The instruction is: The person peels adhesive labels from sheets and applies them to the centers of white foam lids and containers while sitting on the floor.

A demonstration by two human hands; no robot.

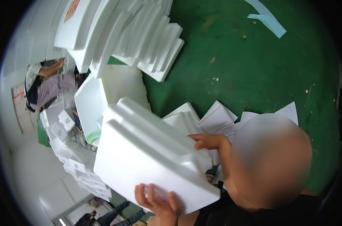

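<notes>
Grasping foam lid point(141, 154) in left hand point(159, 201), touching its edge with right hand point(210, 141), grip there unclear, with box point(124, 86) apparently uncovered so far beside stacked lids point(146, 37).

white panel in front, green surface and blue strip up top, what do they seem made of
White panel: probably moulded plastic foam, smooth, given its rounded ridges. Green surface: possibly painted or coated, flat-coloured with marks and specks. Blue strip: thin and angled, paper or plastic film, can't tell.
</notes>
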